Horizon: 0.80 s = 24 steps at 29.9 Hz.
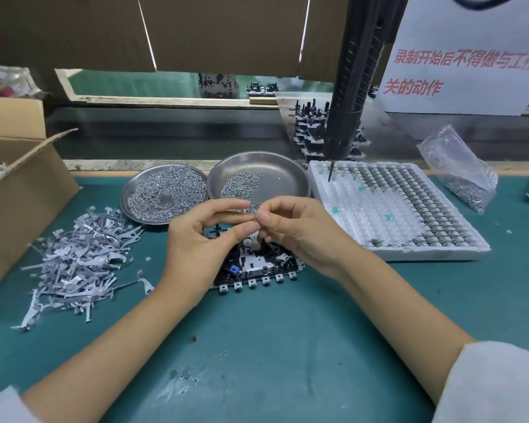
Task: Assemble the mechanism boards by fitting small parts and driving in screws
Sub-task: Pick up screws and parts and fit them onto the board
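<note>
Fitting a small part looks like the step in hand; the mechanism board lies flat on the green mat under both hands; the foam tray sits just right, two steel dishes of screws behind, a heap of metal levers left; the hanging screwdriver waits untouched. Left hand and right hand meet fingertip to fingertip, pinching something too small to name; next, I judge, comes careful seating.
</note>
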Motion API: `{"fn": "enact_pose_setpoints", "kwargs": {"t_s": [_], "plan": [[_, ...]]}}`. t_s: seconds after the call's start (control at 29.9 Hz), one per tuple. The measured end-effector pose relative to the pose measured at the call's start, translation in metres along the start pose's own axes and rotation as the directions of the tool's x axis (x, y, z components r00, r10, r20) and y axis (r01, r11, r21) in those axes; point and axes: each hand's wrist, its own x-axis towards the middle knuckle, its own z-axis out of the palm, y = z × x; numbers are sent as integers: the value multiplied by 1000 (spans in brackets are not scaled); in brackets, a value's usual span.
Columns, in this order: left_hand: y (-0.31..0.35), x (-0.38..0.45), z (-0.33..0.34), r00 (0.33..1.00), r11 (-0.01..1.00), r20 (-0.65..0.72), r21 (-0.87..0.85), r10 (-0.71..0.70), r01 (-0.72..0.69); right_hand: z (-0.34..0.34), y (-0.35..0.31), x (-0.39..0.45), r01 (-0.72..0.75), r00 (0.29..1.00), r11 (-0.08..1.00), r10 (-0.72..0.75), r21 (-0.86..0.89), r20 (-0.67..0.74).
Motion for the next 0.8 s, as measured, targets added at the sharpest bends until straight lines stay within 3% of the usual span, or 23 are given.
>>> {"fn": "enact_pose_setpoints", "kwargs": {"t_s": [0.2,0.3,0.4,0.47,0.57,0.67,0.73,0.8], "plan": [[0,-2,0,999,998,32,64,24,-26,1,-5,-2,-50,996,995,43,-90,-73],[-1,-4,2,997,991,56,117,58,-65,1,-17,-6,-82,996,957,67,-278,-63],[-3,-3,1,999,990,17,130,48,-50,-12,-39,-20,-74,997,794,71,-604,-29],[-4,-2,-1,999,995,-34,92,-21,24,-31,-56,-38,-92,996,685,63,-723,-68],[-5,-1,0,994,996,-92,64,-59,65,-74,-77,-65,-202,968,501,-31,-842,-250],[-4,0,1,990,996,-122,43,-68,74,-118,-87,-80,-350,916,232,-119,-908,-384],[-4,0,1,988,997,-139,29,-72,76,-135,-89,-85,-397,910,109,-81,-912,-406],[-4,0,1,986,997,-148,19,-76,80,-140,-89,-89,-378,924,51,-43,-924,-380]]}}
